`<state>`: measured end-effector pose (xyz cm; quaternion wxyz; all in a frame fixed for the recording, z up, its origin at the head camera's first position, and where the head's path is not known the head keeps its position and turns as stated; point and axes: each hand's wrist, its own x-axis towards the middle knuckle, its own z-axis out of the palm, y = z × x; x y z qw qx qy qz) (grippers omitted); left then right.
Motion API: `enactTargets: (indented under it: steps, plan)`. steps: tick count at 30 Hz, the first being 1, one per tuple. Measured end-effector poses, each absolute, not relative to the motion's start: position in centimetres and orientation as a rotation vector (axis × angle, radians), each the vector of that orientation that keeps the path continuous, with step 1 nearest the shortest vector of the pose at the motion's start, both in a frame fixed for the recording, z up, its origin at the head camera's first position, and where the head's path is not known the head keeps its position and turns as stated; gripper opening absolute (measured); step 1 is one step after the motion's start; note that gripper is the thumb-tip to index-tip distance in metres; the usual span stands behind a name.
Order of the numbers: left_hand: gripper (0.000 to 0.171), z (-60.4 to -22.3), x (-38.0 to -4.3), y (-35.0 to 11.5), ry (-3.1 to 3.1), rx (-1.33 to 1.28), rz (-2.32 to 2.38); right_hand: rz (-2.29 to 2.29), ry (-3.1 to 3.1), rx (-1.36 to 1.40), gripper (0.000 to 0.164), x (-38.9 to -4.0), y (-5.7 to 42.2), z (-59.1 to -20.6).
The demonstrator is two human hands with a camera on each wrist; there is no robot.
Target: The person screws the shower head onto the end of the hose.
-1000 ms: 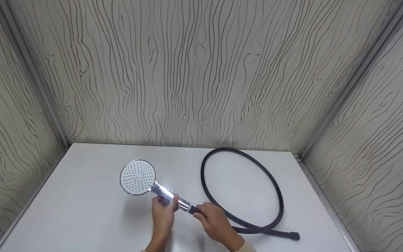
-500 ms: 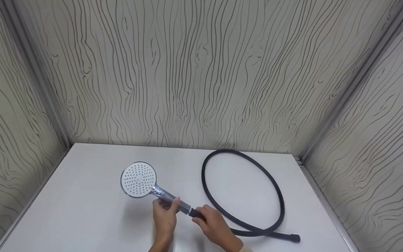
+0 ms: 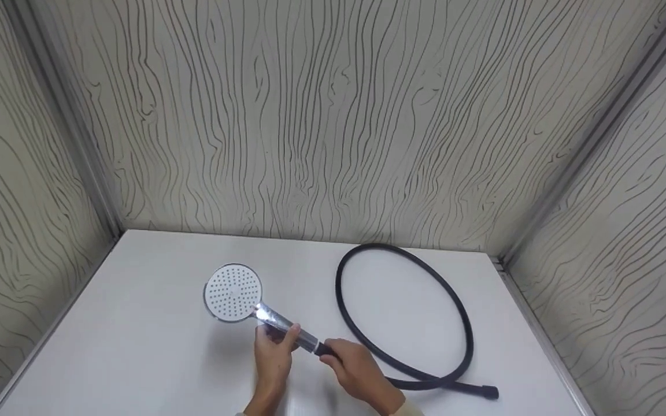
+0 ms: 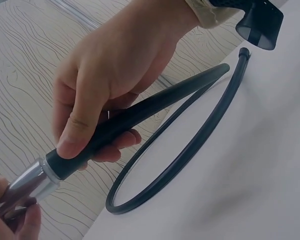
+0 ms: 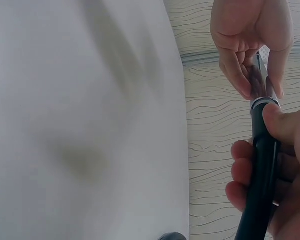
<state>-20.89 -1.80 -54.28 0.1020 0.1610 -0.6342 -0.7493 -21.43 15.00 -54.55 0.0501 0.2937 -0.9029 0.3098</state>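
A chrome shower head (image 3: pixel 233 293) with a round white nozzle face is held tilted above the white table, face up toward the head camera. My left hand (image 3: pixel 272 358) grips its handle (image 5: pixel 260 65), thumb along the top. At the handle's lower end, my right hand (image 3: pixel 359 370) holds the black end of a shower hose (image 4: pixel 125 120), thumb pressed on it near the joint. Hose end and handle meet in line at a pale ring (image 4: pixel 51 171); the thread inside is hidden. Beyond the right hand, the rest of the hose lies in a loop.
The hose's other black end (image 3: pixel 489 392) lies on the white table (image 3: pixel 154 323) at the right. Wood-patterned panels (image 3: pixel 310 115) enclose the table at the back and both sides. A dark device (image 4: pixel 260 24) sits at the right wrist.
The right hand's fingers have shifted slightly around the hose end. Both hands keep their hold, with the shower head in nearly the same place; the head view has drifted a little.
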Motion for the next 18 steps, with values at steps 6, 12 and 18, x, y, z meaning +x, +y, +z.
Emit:
enactTargets:
  steps: [6, 12, 18]
  plan:
    - [0.055, -54.3, -20.8, -1.9, -1.896, 0.575, -2.166, 0.815, -2.631, 0.881, 0.018, -21.3, 14.6, -54.9]
    - [0.043, -54.6, -20.8, -1.9, -1.952, 0.659, -2.069, 0.609, -2.54, 0.876, 0.016, -20.9, 14.3, -55.7]
    - [0.054, -54.8, -21.0, -2.0, -1.848, 0.59, -2.184, 0.74, -2.529, 0.875, 0.013, -21.4, 14.5, -55.9]
